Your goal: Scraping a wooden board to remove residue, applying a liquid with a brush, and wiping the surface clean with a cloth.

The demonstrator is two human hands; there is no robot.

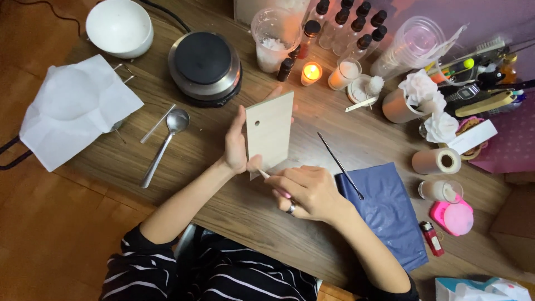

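Observation:
My left hand [236,146] holds a pale beige card [270,131] upright over the wooden table [234,217]; the card has a small round hole near its upper left. My right hand [309,191], with a ring on one finger, pinches a thin white stick [263,174] whose tip touches the card's lower edge. A long thin metal rod [340,165] lies on the table just right of the card, its end resting on a dark blue pouch [387,214].
A round hot plate [205,66], a metal spoon [164,146], a white bowl [120,27] and white paper [75,108] lie to the left. A lit candle [311,72], small bottles [345,25], plastic cups [274,36], a paper roll [437,161] and a red lighter [432,238] crowd the back and right.

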